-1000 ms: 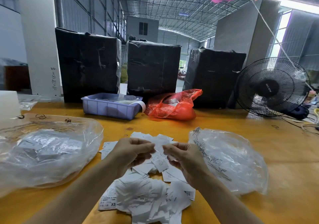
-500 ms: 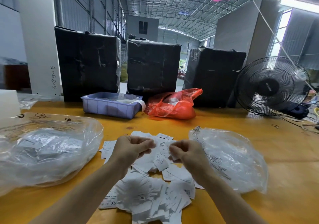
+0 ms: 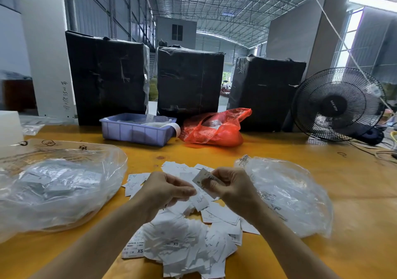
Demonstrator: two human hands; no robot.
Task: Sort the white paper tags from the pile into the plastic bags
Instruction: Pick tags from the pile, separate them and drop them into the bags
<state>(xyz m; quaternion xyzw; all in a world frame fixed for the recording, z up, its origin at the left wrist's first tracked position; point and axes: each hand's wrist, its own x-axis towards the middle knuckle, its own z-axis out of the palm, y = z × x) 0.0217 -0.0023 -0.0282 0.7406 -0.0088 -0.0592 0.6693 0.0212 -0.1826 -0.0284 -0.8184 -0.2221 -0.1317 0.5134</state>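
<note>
In the middle of the yellow table point(image 3: 300, 149), close to the person, lies a pile of white paper tags point(image 3: 182, 242); some show "XS" and "S/L". Just above the far part of the pile the right hand point(image 3: 234, 189) pinches one small white tag point(image 3: 200, 178) between its thumb and curled fingers, and the tag shows the letter "S". The left hand point(image 3: 165, 190) is next to it, with its fingers curled and the thumb tip near the tag; I cannot tell if it has hold of a tag of its own. To the left of the pile sits a big clear plastic bag point(image 3: 58, 184) with many tags inside. To the right of the pile sits another clear plastic bag point(image 3: 290, 197), puffy and crinkled, just beside the right wrist. Farther back on the table there is a purple plastic bin point(image 3: 135, 131), and to its right a red plastic bag point(image 3: 214, 129). Behind these stand three big boxes wrapped in black point(image 3: 189, 81). At the far right a black fan point(image 3: 338, 104) stands on the table, with wires near it.
</note>
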